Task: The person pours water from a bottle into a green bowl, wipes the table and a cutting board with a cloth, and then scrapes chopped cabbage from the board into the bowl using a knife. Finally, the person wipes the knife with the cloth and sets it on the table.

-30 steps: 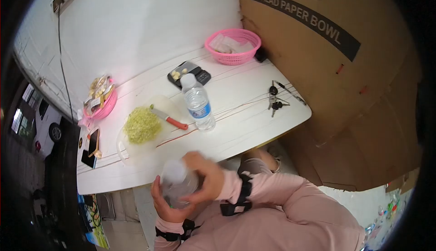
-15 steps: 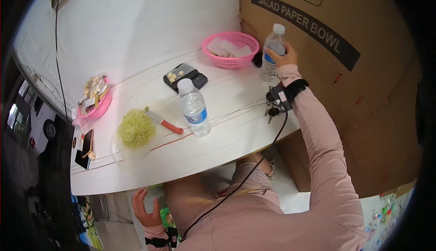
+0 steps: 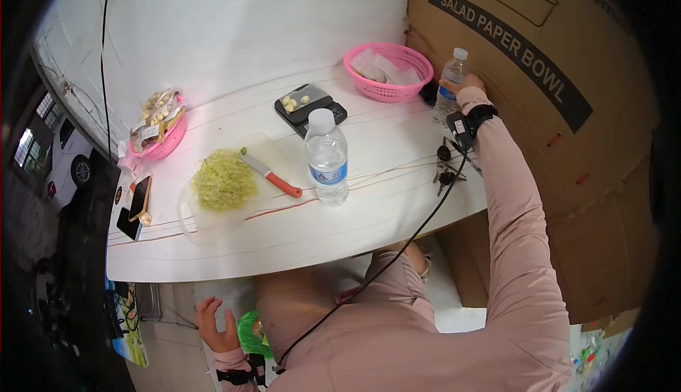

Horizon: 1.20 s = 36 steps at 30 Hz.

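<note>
Right hand (image 3: pixel 469 85) is wrapped round a small bottle (image 3: pixel 447 99) upright on the table (image 3: pixel 383 207) at two o'clock, beside the box (image 3: pixel 567 151). Light, thin-walled, smooth plastic: best held at the labelled waist. Left hand (image 3: pixel 213 324) hangs slack, seemingly empty, at seven o'clock

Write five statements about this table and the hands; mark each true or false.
The right hand grips a small water bottle by the cardboard box. True.
The right hand also holds the knife. False: it lies on the cutting board beside the chopped greens.
The left hand rests on the table. False: it is below the table's edge.
The larger bottle has its cap on. True.
Keys lie on the table. True.
</note>
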{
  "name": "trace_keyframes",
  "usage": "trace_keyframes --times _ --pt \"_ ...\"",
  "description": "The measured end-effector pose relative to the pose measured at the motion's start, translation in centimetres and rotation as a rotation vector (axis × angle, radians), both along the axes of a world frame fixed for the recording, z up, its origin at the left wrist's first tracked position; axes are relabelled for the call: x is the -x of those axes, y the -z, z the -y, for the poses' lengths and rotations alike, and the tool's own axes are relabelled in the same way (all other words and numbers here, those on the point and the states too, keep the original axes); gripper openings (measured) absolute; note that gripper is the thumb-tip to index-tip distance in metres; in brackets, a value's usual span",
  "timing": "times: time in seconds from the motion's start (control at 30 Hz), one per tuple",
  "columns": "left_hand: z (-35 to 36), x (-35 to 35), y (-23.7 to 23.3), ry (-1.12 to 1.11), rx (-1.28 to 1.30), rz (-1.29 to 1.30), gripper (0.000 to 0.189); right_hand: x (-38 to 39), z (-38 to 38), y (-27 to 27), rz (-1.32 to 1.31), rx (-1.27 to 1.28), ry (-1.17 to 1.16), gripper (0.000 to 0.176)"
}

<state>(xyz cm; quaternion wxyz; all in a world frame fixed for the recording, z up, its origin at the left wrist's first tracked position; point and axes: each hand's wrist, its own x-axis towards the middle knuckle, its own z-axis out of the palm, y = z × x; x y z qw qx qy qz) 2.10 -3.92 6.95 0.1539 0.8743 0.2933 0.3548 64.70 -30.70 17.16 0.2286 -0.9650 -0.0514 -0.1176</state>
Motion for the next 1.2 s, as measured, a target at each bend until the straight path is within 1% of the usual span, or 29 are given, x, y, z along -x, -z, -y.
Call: trace_keyframes --times 0.03,0.1,0.13,0.2,0.23,0.27,0.3,0.33,0.37,0.43,0.5,0.53,0.6,0.63,0.7,0.73,0.77,0.83,0.87,0.9,0.93,0.97,1.0,1.03,1.07,1.1,1.13,1.17,1.2 --pt "0.0 -0.3 0.1 0.03 -0.019 -0.013 0.024 1.0 0.1 -0.8 0.001 0.001 0.004 0.063" --pt "0.2 -0.9 0.0 0.048 -0.02 -0.001 0.024 4.7 -0.2 -2.8 -0.061 0.16 0.04 0.064" --pt "0.2 -1.3 -0.1 0.062 -0.021 0.011 0.024 5.9 0.1 -3.5 -0.059 0.16 0.04 0.064" --pt "0.0 -1.9 -0.3 0.074 0.007 0.037 0.023 8.5 0.5 -4.8 -0.063 0.333 -0.039 0.062" --pt "0.0 -2.2 -0.4 0.084 0.034 0.059 0.022 10.3 0.1 -5.5 -0.056 0.34 -0.036 0.06" --pt "0.0 -2.7 -0.7 0.069 0.036 0.061 0.022 12.4 -0.6 -6.4 -0.039 0.291 -0.054 0.059" --pt "0.1 -3.3 -1.2 0.118 0.04 0.061 0.022 14.2 -1.4 -6.7 -0.024 0.242 -0.074 0.057" --pt "0.2 -3.8 -1.7 0.166 0.044 0.058 0.022 15.5 -2.0 -6.3 0.039 0.07 -0.287 0.055" --pt "0.4 -4.4 -2.3 0.149 0.046 0.054 0.022 16.8 -2.6 -5.8 0.098 -0.106 -0.496 0.053" --pt "0.9 -6.3 -3.5 0.227 -0.026 0.034 0.022 19.5 -4.6 -4.9 -0.024 -0.361 -0.808 0.057" --pt "1.2 -7.9 -4.3 0.242 -0.013 0.052 0.023 21.8 -6.9 -3.8 -0.073 -0.419 -0.926 0.064" --pt "1.5 -8.7 -4.9 0.284 -0.011 0.085 0.021 22.5 -8.1 -3.1 -0.073 -0.42 -0.938 0.064" --pt "1.7 -10.0 -5.5 0.353 -0.004 0.152 0.019 23.5 -10.3 -2.1 0.235 -0.516 -0.975 0.067" --pt "1.9 -10.6 -5.7 0.34 -0.004 0.154 0.019 24.0 -10.9 -2.5 0.233 -0.515 -0.989 0.067" --pt "2.2 -11.5 -6.0 0.417 0.093 0.154 0.017 24.8 -11.9 -3.5 0.069 -0.539 -0.998 0.061" --pt "1.9 -12.1 -5.8 0.444 0.09 0.168 0.019 24.8 -12.4 -3.5 0.132 -0.538 -1.0 0.057" --pt "1.8 -12.6 -5.8 0.431 0.093 0.17 0.019 24.8 -12.6 -3.7 0.127 -0.535 -1.013 0.057" --pt "1.9 -13.7 -5.8 0.49 0.136 0.182 0.018 24.8 -12.7 -4.4 0.193 -0.415 -0.986 0.05" --pt "2.0 -14.4 -5.7 0.495 0.147 0.189 0.019 24.7 -13.0 -4.2 0.189 -0.412 -0.993 0.05" --pt "2.3 -15.2 -5.7 0.49 0.151 0.19 0.019 24.5 -13.3 -4.0 0.243 -0.447 -0.998 0.046" --pt "2.6 -16.1 -5.6 0.522 0.189 0.197 0.019 24.4 -13.6 -3.9 0.299 -0.482 -1.002 0.043" --pt "2.6 -16.9 -5.5 0.556 0.226 0.206 0.02 24.3 -13.8 -3.9 0.301 -0.478 -1.004 0.043" --pt "2.0 -17.9 -4.7 0.612 0.191 0.178 0.033 24.4 -13.9 -3.8 0.315 -0.476 -1.004 0.039" --pt "2.0 -19.1 -4.6 0.617 0.191 0.182 0.033 24.4 -14.0 -3.8 0.332 -0.473 -1.002 0.036" --pt "2.4 -20.3 -4.6 0.602 0.207 0.231 0.043 24.4 -14.1 -3.9 0.356 -0.451 -1.005 0.033" --pt "2.5 -21.5 -4.4 0.588 0.224 0.278 0.054 24.4 -14.1 -4.1 0.361 -0.447 -1.0 0.033" --pt "2.1 -22.8 -3.6 0.601 0.254 0.278 0.073 24.5 -14.0 -4.3 0.421 -0.375 -1.002 0.033" --pt "2.3 -23.6 -3.9 0.61 0.259 0.28 0.073 24.8 -14.0 -4.7 0.479 -0.3 -1.002 0.033" --pt "2.6 -24.5 -4.3 0.571 0.268 0.268 0.08 25.3 -13.9 -5.2 0.48 -0.303 -0.994 0.033"
